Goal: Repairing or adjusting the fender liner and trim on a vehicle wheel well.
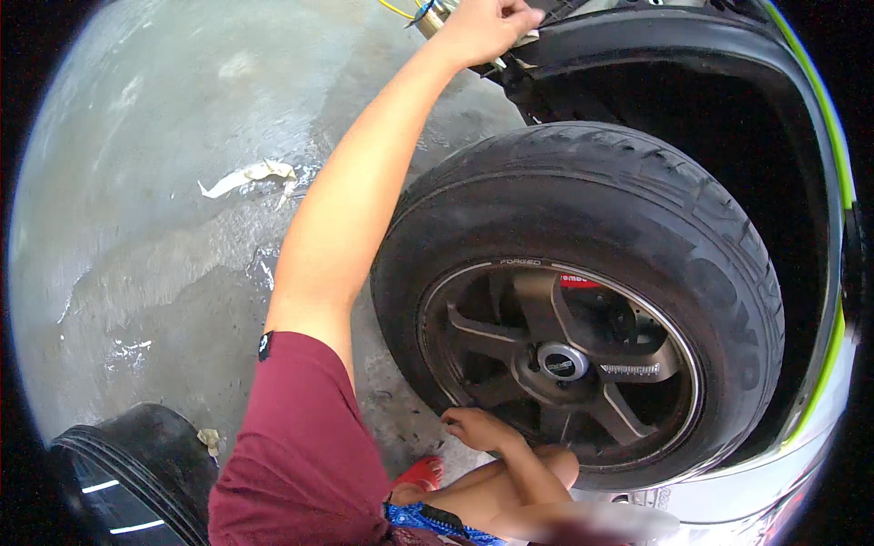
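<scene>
My left arm, in a maroon sleeve, reaches up to the front edge of the wheel arch (655, 45). There my left hand (487, 29) is closed, fingertips pinched beside the black liner's corner; what they hold is too small to make out. A pale scrap lies just under these fingers. Lower down, my right hand (478, 428) is near my bent knee, its fingers curled in beside the tire's lower left side. Whether it holds anything is hidden. Between the two hands stands a large black tire (510, 214) on a bronze spoked wheel (542, 305) with a silver center cap (563, 362).
A grey car body (774, 496) with a yellow-green edge strip (833, 364) closes off the right. Wet concrete floor (137, 227) spreads leftward, with a torn whitish strip (250, 177) on it. A black round container (150, 464) stands lower left; a yellow hose (393, 9) shows at the top.
</scene>
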### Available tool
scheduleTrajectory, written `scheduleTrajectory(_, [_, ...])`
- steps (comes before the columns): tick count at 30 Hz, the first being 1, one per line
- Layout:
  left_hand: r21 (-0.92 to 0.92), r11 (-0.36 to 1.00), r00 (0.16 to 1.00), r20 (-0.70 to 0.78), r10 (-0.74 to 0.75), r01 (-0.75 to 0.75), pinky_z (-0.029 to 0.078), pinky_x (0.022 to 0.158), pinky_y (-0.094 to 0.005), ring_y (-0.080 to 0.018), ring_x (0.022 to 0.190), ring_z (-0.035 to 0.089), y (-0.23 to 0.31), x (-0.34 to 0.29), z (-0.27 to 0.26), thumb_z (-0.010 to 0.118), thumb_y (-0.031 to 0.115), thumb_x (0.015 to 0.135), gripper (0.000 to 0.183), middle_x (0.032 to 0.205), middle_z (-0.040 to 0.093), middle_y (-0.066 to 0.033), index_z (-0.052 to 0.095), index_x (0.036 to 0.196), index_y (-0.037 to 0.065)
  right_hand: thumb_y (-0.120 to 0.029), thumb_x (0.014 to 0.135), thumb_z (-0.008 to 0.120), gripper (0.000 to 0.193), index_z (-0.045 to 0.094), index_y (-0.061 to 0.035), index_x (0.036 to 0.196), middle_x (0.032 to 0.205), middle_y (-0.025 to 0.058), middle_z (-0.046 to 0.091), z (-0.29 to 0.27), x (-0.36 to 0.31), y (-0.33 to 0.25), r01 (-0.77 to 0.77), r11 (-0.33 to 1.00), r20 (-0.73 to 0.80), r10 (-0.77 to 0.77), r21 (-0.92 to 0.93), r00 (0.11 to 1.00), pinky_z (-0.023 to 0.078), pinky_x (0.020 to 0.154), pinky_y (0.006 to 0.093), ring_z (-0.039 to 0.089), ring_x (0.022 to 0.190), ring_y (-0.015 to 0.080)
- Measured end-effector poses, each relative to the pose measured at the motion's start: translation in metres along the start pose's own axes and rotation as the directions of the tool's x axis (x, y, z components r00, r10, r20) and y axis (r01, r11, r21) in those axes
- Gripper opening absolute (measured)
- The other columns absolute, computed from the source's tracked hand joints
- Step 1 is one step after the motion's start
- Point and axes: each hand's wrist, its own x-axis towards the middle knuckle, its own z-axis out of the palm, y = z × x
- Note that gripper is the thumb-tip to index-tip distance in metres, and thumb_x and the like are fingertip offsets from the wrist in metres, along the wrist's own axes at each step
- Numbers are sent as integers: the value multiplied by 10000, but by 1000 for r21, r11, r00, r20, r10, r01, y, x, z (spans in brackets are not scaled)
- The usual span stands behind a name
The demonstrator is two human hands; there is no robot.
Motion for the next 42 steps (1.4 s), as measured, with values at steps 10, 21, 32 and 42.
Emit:
scheduleTrajectory(10, [-126, 988, 958, 281, -50, 89, 431, 523, -287, -103, 565, 557, 17, -1, -22, 642, 139, 935, 181, 677, 635, -47, 682, 864, -23, -207, 938, 586, 291, 607, -46, 1179, 1143, 210, 655, -5, 2, -1, -28, 999, 28, 26, 46, 999, 484, 914, 478, 605, 1089, 407])
scheduleTrajectory(21, [277, 893, 919, 278, 280, -355, 508, 782, -429, -382, 872, 657, 33, 6, -35, 625, 122, 883, 163, 903, 689, -234, 686, 914, -26, -208, 942, 579, 295, 600, -50, 1189, 1173, 194, 648, -3, 6, -9, -24, 1000, 80, 24, 4, 997, 472, 941, 482, 599, 1112, 392])
scheduleTrajectory(32, [384, 760, 851, 263, 455, -525, 483, 814, -467, -411, 962, 606, 17, 2, -22, 557, 135, 929, 151, 983, 609, -240, 521, 935, -11, -204, 937, 593, 291, 608, -43, 1179, 1152, 192, 659, -2, 7, -5, -37, 999, 62, 35, 21, 997, 483, 922, 470, 610, 1092, 391])
scheduleTrajectory(42, [-74, 997, 959, 284, 6, 16, 503, 690, -362, -255, 724, 653, 24, -4, -26, 578, 132, 931, 190, 781, 678, -161, 649, 942, -44, -222, 941, 584, 296, 618, -23, 1157, 1077, 235, 667, -4, 5, -6, -12, 999, 15, 11, 51, 1000, 505, 873, 495, 631, 1021, 426])
